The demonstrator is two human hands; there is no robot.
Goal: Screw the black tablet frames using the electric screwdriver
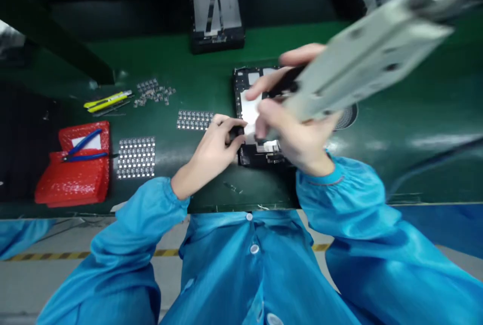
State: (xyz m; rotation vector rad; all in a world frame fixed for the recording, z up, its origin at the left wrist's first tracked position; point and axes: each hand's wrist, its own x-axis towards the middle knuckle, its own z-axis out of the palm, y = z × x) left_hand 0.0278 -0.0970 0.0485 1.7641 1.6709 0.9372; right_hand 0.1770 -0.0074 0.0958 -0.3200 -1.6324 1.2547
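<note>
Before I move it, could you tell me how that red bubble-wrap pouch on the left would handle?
The red pouch looks padded and soft, so probably floppy and light. The blue-handled cutters lie loose on top and would likely slide off if it tilts.

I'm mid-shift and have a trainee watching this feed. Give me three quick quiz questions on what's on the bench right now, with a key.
1. True or false: the left hand rests on the left edge of the open black device on the green belt.
2. What lies on the red bubble-wrap pad? A) blue-handled cutters B) a roll of tape C) a screwdriver
3. Fill in: the right hand has its grip on a blurred grey ____ above the device.

Key: 1 true. 2 A, the blue-handled cutters. 3 tool; its exact kind is too blurred to tell.
</note>
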